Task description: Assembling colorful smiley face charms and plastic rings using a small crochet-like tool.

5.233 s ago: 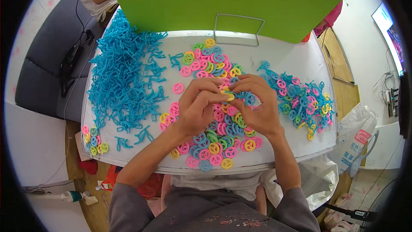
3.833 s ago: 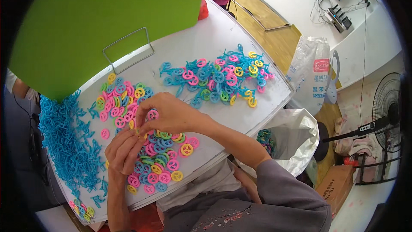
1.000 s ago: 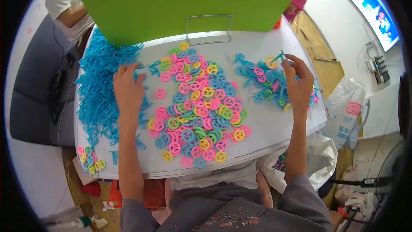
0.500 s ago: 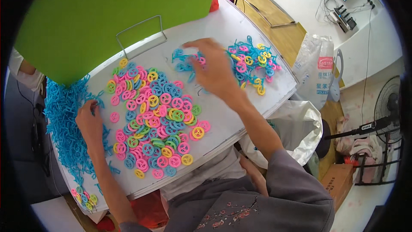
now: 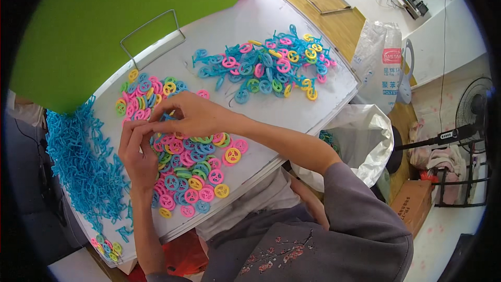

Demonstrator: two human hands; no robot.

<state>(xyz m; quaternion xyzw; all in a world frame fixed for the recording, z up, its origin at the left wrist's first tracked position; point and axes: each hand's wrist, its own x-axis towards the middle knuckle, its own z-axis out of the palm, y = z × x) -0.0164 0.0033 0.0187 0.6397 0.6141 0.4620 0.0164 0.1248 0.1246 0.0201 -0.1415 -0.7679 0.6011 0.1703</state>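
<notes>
My left hand (image 5: 138, 149) and my right hand (image 5: 190, 115) meet fingertip to fingertip over a heap of small plastic spoked wheels (image 5: 201, 151) in pink, yellow, blue and green. A bit of a small blue plastic piece (image 5: 167, 117) shows between the pinched fingers; the rest is covered by them. What my right fingertips grip is hidden. Left of my left hand spreads a big pile of thin blue plastic pieces (image 5: 86, 162). On the table's right side lie blue pieces with wheels fitted on them (image 5: 266, 68).
A green panel (image 5: 125, 15) with a wire handle (image 5: 151, 36) stands along the far edge of the white table (image 5: 282, 120). A small wheel cluster (image 5: 107, 248) lies at the near left corner. An open white sack (image 5: 360, 141) and a clear bag (image 5: 378, 68) are at right.
My right hand has come left from the fitted pieces to meet my left hand. The left hand has moved from the blue pile to the wheels. The view has shifted slightly.
</notes>
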